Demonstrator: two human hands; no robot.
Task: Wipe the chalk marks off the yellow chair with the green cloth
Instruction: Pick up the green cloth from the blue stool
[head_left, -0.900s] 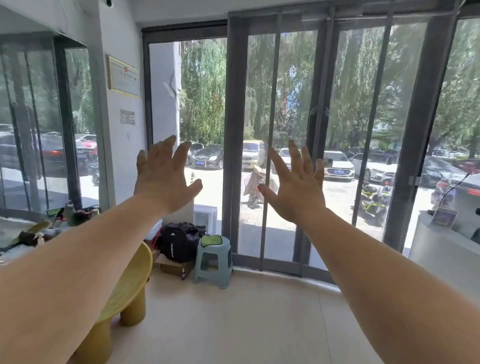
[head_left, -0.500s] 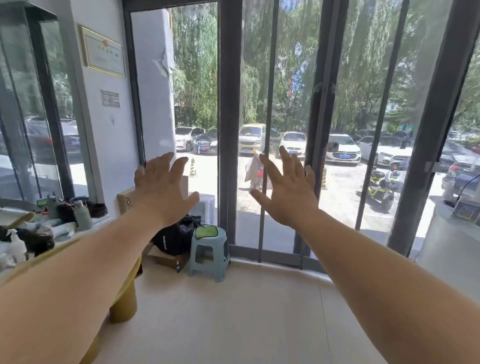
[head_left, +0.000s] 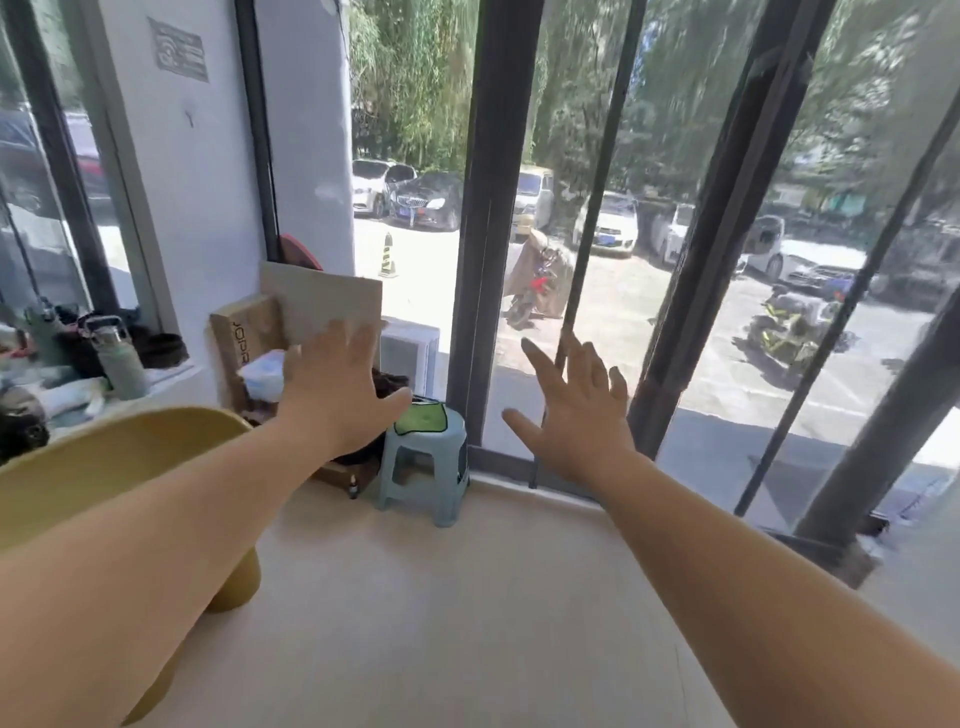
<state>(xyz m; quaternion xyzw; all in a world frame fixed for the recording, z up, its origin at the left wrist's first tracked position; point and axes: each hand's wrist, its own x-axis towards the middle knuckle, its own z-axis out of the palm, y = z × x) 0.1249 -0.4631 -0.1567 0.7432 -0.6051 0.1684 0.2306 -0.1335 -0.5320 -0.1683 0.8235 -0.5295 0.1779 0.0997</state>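
Left hand (head_left: 337, 384): raised, back toward the camera, fingers straight and spread wide, holding nothing.
Right hand (head_left: 576, 415): raised at 3 o'clock of the left hand, fingers spread wide, holding nothing.
Green cloth (head_left: 421, 418): lies flat on the stool top, at 4 o'clock of the left hand; neither hand touches it.
Stool (head_left: 423, 467): pale blue plastic, on the floor beside the window frame.
Yellow chair (head_left: 104, 457): at 8 o'clock in the view, partly behind the left forearm.
Cardboard box (head_left: 244, 343): at 10 o'clock of the stool; vertical dark lettering, blurred, possibly "JOPR".
Wall plaque (head_left: 179, 49): at 11 o'clock; text unreadable.
Bottle (head_left: 122, 358): green, upright on the surface at 9 o'clock.
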